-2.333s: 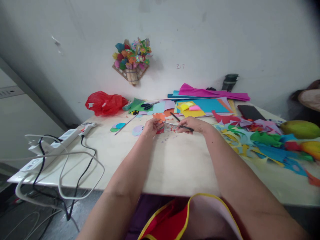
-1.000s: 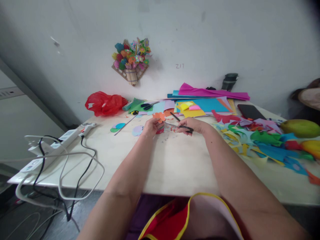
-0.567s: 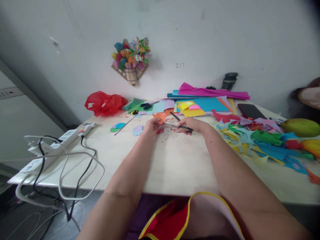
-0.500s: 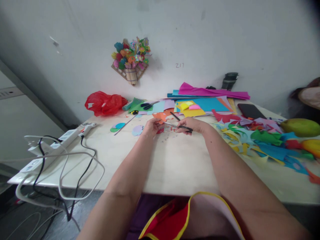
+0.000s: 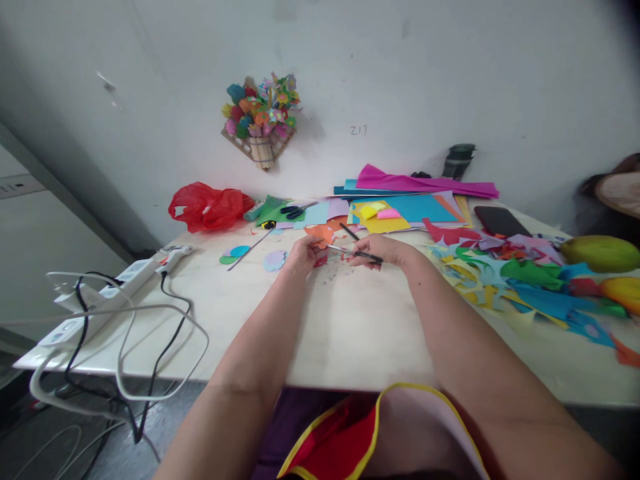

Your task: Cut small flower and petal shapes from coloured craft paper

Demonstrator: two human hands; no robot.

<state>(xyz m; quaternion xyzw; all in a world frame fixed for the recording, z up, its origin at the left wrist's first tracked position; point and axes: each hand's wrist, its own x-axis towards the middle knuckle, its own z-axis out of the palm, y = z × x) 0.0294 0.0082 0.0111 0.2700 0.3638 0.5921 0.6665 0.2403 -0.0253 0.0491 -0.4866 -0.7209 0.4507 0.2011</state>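
My left hand (image 5: 300,254) is closed in a pinch on a small orange paper flower shape (image 5: 320,233), held just above the table. My right hand (image 5: 383,251) grips a pair of black-handled scissors (image 5: 350,251), whose blades point left and meet the orange paper's edge. Small red and orange paper bits (image 5: 330,267) lie on the table under both hands. A red scrap (image 5: 321,261) sits just below my left hand's fingers.
Coloured paper sheets (image 5: 410,200) are stacked at the back, with scraps (image 5: 520,280) piled on the right. Another pair of scissors (image 5: 295,211), a red plastic bag (image 5: 207,205), paper discs (image 5: 235,253), a phone (image 5: 497,220) and a power strip with cables (image 5: 105,293) surround the table (image 5: 345,333).
The hands stay almost where they were; the orange paper has turned slightly in my left hand's fingers while the scissors stay at its edge.
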